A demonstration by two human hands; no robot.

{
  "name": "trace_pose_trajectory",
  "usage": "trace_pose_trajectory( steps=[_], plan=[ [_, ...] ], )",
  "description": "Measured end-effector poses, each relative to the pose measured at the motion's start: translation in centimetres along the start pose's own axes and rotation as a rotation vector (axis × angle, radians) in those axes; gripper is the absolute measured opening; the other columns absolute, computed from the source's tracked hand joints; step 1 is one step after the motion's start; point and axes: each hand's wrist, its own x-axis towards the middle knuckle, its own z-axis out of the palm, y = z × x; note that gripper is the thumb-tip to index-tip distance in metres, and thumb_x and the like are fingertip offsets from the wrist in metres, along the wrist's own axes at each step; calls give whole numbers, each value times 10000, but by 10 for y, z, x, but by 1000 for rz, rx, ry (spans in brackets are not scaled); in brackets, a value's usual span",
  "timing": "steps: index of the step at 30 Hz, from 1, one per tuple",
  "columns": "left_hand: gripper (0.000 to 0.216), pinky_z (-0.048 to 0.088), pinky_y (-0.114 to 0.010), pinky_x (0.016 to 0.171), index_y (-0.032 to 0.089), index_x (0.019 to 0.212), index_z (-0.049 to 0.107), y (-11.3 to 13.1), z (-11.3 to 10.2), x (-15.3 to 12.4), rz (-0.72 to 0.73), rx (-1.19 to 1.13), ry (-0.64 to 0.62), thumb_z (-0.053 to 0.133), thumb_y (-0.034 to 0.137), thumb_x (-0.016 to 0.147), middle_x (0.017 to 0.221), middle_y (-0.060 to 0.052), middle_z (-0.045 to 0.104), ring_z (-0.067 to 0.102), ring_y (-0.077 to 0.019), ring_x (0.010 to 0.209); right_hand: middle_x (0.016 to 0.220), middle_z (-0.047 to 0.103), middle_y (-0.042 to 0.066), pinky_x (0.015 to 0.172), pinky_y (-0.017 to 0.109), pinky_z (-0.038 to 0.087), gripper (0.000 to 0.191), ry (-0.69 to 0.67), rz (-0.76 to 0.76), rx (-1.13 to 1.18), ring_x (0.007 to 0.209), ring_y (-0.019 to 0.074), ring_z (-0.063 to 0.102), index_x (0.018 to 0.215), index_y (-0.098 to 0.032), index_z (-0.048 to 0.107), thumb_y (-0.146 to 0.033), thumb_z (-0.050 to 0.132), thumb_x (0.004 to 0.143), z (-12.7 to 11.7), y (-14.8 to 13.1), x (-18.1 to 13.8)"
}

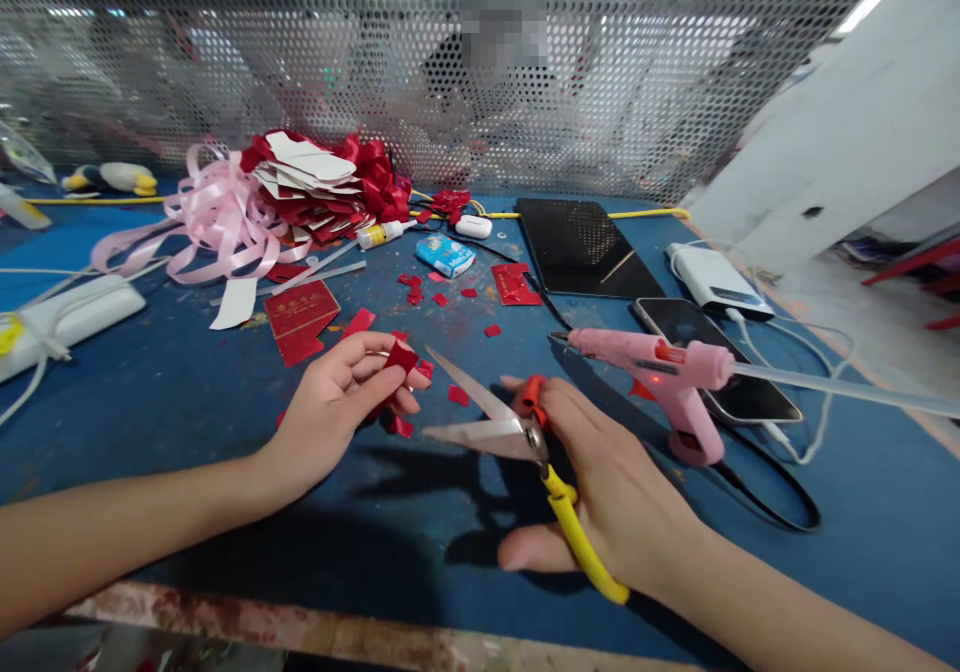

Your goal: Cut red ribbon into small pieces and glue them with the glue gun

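Note:
Pinched between the thumb and fingers of my left hand is a small piece of red paper. My right hand grips a pair of scissors with one yellow and one red handle; the blades are spread apart and point at the left hand. The blades do not touch the paper. Small red scraps lie on the blue table around the left hand. A larger cut red card with gold print lies behind it. Right of the scissors stands a pink glue gun with a glue stick in its back.
Pink ribbon and a stack of white and red card pieces lie at the back left. A phone, a black tablet, a white power bank and cables are on the right. A perforated metal panel borders the back.

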Motion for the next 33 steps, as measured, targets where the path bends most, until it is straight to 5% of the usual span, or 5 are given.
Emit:
trace_pose_trajectory(
  steps=[3,11,15,22,33],
  plan=[
    [122,522,-193,590,181,859,618,-1,-1,-1,-38,1,3,634,285,797,667,14,689,661,-125,630,888,554,118,663,334,479,733,-35,20,-30,765,222,570,977,-131,484,-793,441,667,1,0,2],
    [119,540,-195,553,162,755,656,-2,-1,-6,60,-19,-19,704,265,719,619,10,691,652,-123,537,713,541,68,545,315,442,604,1,50,-279,624,203,537,814,-164,511,-751,389,741,3,3,2],
    [107,526,-176,479,151,663,654,1,3,-7,119,0,30,748,201,653,561,27,655,621,-106,457,710,558,70,532,302,436,605,-40,26,-275,600,188,539,755,-170,519,-764,415,715,3,1,2],
    [239,533,-122,505,190,688,716,0,2,-10,156,65,-111,676,-32,609,659,32,715,657,-91,504,694,562,59,528,274,423,552,-66,42,-251,591,168,534,693,-180,518,-731,474,708,1,-4,0],
    [214,519,-110,492,186,688,710,3,2,-13,175,148,-131,621,-7,667,595,38,694,630,-71,478,562,494,5,441,240,305,553,-105,36,-269,466,118,450,586,-193,458,-732,474,709,4,-2,-2]
  ],
)
